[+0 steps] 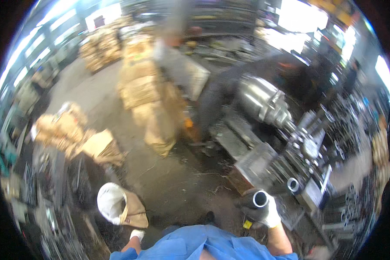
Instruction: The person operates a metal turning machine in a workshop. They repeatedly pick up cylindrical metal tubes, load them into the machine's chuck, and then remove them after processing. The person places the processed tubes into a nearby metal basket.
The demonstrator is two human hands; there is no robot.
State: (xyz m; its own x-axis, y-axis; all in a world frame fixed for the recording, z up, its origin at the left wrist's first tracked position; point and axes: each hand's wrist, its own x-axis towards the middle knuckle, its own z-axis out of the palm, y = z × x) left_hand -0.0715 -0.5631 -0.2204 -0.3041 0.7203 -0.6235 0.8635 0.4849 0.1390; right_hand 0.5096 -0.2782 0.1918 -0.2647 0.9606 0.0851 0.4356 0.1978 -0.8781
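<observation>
My right hand (pixel 272 214), in a white glove, is wrapped round a dark metal tube (pixel 248 202) with a bright machined ring at its end. The tube is held low in front of me, beside the machine bed. My left hand (pixel 137 234), also gloved in white, hangs low at my left side. Just beyond it stands a tan sack (pixel 136 210) with a wide white rim. Its fingers are too small and blurred to make out, and I cannot tell whether they touch the sack.
A lathe with a shiny chuck (pixel 260 97) stands ahead right. Another tube (pixel 293 185) lies on it. Full tan sacks (pixel 138 89) line the floor ahead, and crumpled sacks (pixel 102 145) lie at left. Metal bars (pixel 52 221) crowd the lower left.
</observation>
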